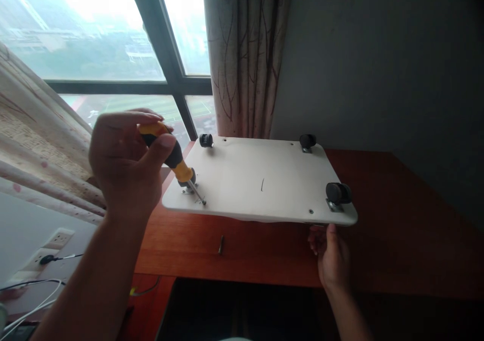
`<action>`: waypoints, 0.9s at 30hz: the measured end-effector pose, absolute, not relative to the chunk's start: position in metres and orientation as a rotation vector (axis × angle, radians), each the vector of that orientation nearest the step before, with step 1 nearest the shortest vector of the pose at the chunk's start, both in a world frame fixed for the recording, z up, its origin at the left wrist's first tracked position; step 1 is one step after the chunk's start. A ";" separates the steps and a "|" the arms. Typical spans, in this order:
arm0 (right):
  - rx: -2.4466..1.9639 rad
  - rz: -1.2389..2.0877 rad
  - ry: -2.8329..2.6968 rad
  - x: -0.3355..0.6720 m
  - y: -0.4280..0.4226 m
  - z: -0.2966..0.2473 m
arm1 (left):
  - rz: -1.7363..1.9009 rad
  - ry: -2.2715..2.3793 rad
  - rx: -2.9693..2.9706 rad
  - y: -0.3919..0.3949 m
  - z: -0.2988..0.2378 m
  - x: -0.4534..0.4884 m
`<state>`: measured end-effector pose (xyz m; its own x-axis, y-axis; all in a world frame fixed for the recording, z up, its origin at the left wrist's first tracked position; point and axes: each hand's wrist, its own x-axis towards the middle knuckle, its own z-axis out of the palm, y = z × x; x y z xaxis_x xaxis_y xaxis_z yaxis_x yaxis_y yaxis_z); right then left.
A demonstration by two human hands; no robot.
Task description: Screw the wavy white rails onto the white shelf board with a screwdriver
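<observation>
- The left hand (128, 164) has its fingers wrapped around a yellow-and-black screwdriver (176, 154), tilted down to a screw (204, 203) in the white board (234, 179).
- The right hand's (335, 260) fingers grasp the board's near edge.
- The board lies over the wooden bench (272, 255), four casters (338, 193) facing up.
- A small metal piece (221, 245) lies nearby.
</observation>
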<state>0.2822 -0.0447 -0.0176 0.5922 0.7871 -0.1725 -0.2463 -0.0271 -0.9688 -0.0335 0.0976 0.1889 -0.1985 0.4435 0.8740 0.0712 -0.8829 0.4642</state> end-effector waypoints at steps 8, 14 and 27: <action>-1.335 0.897 -0.497 0.282 -0.045 -0.019 | 2.142 0.593 1.693 0.094 0.185 -0.031; -1.321 0.886 -0.469 0.281 -0.045 -0.017 | 2.228 0.578 1.849 0.099 0.185 -0.033; -1.301 0.870 -0.433 0.281 -0.044 -0.018 | 2.243 0.642 1.789 0.098 0.181 -0.030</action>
